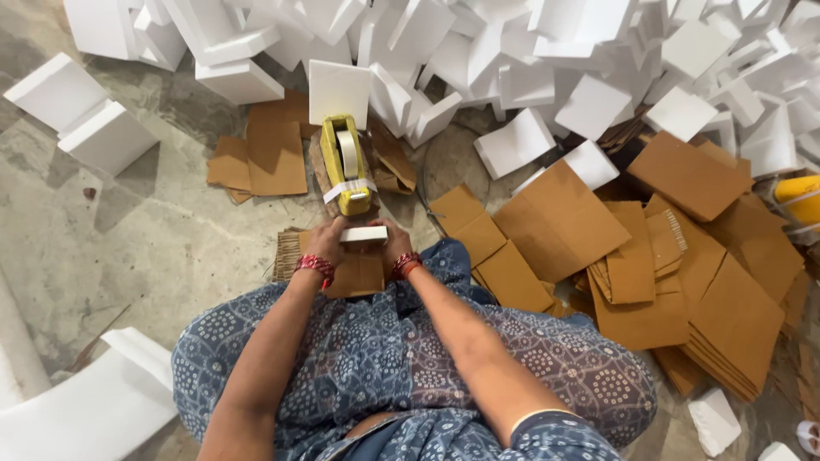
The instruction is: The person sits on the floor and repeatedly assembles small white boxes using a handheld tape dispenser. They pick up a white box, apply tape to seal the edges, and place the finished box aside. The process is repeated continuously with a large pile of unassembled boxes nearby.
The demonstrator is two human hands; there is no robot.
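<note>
Between the two hands, just above the person's lap, a small white foam block (364, 233) is held flat over a folded piece of brown cardboard (357, 275). Left hand (326, 242) grips the block's left end with fingers curled round it, and right hand (394, 243) closes on its right end the same way; red thread bands (315, 265) circle both wrists. Whether the cardboard wraps the block or only lies beneath it cannot be told.

Just beyond the block, on the concrete floor (154, 230), stands a yellow tape dispenser (346, 165) with a roll of pale tape (348, 152) seated in its body and a strip hanging over its front. It rests on loose cardboard scraps (272, 154).

To the person's right, flat cardboard sheets (559, 224) lie fanned and stacked in piles (726, 329), none of them folded into boxes. Across the far side spreads a large heap of white foam blocks (589, 68), tumbled loosely on the floor, with two more blocks (81, 111) apart at the far left. A yellow object (799, 198) shows at the right edge, too cut off to identify.
</note>
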